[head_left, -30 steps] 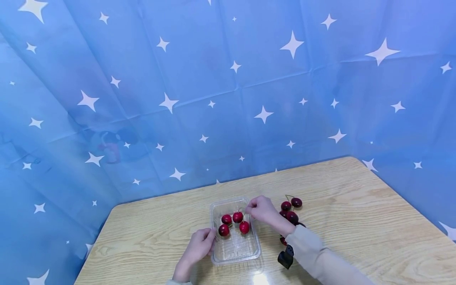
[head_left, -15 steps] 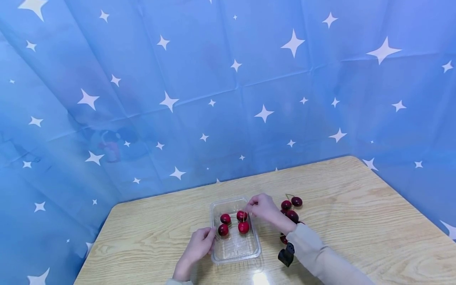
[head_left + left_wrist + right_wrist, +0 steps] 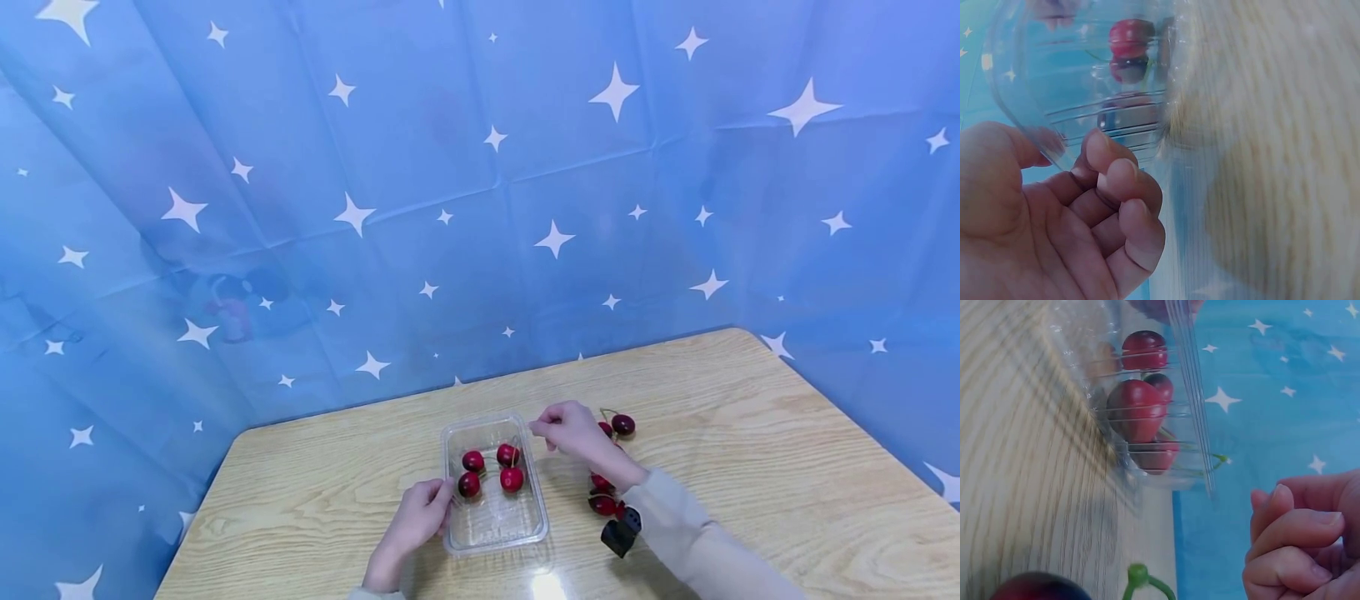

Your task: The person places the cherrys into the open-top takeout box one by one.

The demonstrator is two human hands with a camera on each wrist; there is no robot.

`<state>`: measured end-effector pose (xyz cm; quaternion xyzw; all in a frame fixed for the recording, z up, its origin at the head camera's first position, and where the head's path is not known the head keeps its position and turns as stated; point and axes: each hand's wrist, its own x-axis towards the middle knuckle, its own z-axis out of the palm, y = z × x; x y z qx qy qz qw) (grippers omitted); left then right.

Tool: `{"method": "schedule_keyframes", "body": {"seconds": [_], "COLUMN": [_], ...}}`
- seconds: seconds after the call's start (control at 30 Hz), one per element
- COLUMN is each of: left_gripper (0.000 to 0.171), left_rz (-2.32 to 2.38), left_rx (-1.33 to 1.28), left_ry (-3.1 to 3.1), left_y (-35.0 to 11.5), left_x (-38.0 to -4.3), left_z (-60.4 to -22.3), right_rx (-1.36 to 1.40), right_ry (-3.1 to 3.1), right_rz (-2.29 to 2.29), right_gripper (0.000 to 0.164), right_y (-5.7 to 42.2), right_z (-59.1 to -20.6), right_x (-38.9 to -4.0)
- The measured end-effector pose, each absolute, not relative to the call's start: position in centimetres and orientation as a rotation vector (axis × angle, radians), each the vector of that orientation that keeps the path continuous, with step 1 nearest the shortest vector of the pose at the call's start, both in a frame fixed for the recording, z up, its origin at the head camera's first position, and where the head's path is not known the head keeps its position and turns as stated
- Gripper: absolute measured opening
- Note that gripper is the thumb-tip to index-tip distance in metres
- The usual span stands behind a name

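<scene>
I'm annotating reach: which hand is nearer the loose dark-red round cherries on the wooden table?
Right. The right hand is beside the cherries; the left hand, farther off, grips the clear plastic container on its left side.

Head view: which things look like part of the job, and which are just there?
Likely part of the job:
- clear tray, gripped by the left hand
- four cherries inside it
- loose cherries, partly hidden by the right arm

Just there:
- starry backdrop
- wooden table
- black device at the right wrist
</scene>
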<state>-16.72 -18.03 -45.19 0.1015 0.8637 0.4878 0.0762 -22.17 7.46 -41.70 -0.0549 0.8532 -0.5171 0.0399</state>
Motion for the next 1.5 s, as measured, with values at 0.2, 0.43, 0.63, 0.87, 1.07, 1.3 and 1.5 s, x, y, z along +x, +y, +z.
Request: {"method": "schedule_keyframes", "body": {"seconds": [0.2, 0.43, 0.63, 0.87, 1.07, 1.3, 1.5], "left_gripper": [0.043, 0.043, 0.042, 0.042, 0.041, 0.042, 0.042], "left_rz": [1.461, 1.481, 1.515, 1.514, 1.503, 1.511, 1.511], "left_rx": [0.303, 0.291, 0.288, 0.293, 0.3, 0.299, 0.296], "left_ry": [2.59, 2.577, 2.542, 2.536, 2.535, 2.535, 2.536], "left_y": [-18.0, -18.1, -18.1, -18.2, -18.2, -18.2, -18.2], "left_x": [-16.7, -16.7, -16.6, -16.6, -16.7, -16.7, -16.8], "left_z": [-45.3, -45.3, -45.4, -45.4, -45.3, -45.3, -45.6], "right_rx": [-0.15, -0.141, -0.172, -0.243, -0.372, -0.475, -0.596], "right_ry": [2.628, 2.615, 2.593, 2.565, 2.524, 2.456, 2.421], "right_rz": [-1.561, -1.551, -1.543, -1.524, -1.526, -1.52, -1.469], "right_gripper": [0.017, 0.02, 0.019, 0.015, 0.013, 0.01, 0.012], "right_y": [8.1, 9.1, 10.0, 11.1, 12.1, 13.1, 13.9], "right_z": [-41.7, -41.5, -41.4, -41.8, -42.2, -42.7, -42.8], "right_x": [-22.1, -21.6, -20.9, -20.4, -19.9, -19.5, -19.2]}}
